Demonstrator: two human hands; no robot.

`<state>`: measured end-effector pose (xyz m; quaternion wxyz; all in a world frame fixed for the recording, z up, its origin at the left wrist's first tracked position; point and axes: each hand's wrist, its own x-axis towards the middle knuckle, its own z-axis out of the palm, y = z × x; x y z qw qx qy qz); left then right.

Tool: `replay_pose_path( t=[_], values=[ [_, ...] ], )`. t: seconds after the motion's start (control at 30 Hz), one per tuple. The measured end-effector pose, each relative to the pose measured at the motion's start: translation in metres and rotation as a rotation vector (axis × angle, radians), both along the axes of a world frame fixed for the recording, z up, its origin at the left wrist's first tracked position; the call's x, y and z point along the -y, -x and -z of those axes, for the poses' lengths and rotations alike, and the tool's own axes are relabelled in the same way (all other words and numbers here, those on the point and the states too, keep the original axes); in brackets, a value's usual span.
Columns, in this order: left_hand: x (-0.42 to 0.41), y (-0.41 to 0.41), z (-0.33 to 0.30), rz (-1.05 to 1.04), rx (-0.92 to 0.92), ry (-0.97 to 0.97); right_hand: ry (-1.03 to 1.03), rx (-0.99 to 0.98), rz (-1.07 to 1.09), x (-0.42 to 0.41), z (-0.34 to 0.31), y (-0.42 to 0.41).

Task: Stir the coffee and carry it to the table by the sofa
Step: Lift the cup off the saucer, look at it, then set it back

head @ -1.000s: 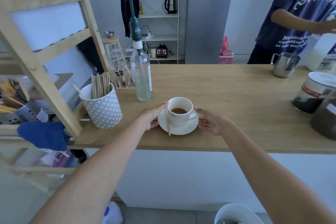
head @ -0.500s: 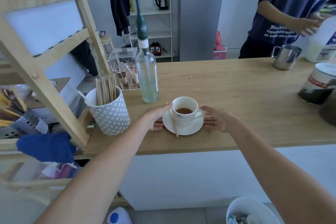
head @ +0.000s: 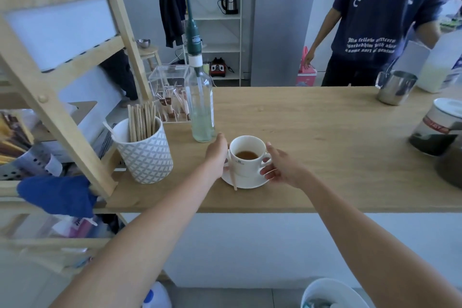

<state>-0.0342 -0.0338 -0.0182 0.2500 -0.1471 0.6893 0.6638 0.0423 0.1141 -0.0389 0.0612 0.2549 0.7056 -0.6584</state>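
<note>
A white cup [head: 246, 162] with brown coffee in it stands on a white saucer [head: 243, 182] near the front of the wooden counter [head: 312, 132]. A wooden stir stick [head: 233, 177] lies across the saucer's left side. My left hand [head: 217, 155] grips the saucer's left rim. My right hand [head: 281, 166] holds the right rim, its fingers by the cup's handle.
A syrup bottle with a green pump [head: 201, 107] stands just behind the cup. A patterned mug of stir sticks [head: 143, 150] is to the left, beside a wooden shelf frame [head: 62, 120]. A steel pitcher [head: 395, 90], a jar [head: 440, 127] and another person [head: 380, 20] are to the right.
Both hands have closed in from beside the saucer onto its rims. The view has shifted, so the cup sits more to the right.
</note>
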Motion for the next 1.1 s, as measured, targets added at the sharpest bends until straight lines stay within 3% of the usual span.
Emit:
replay_pose_path(
  t=[0.37,0.83,1.1],
  values=[
    [0.001,-0.002,-0.028,-0.027,-0.006,-0.096,-0.101,-0.208,0.016,0.009,-0.01,0.012],
    [0.008,0.046,-0.158,0.021,-0.282,-0.054,-0.219,-0.416,0.044,0.013,-0.145,0.066],
    [0.004,0.066,-0.214,-0.018,-0.436,-0.043,-0.236,-0.429,0.09,0.01,-0.208,0.091]
  ],
)
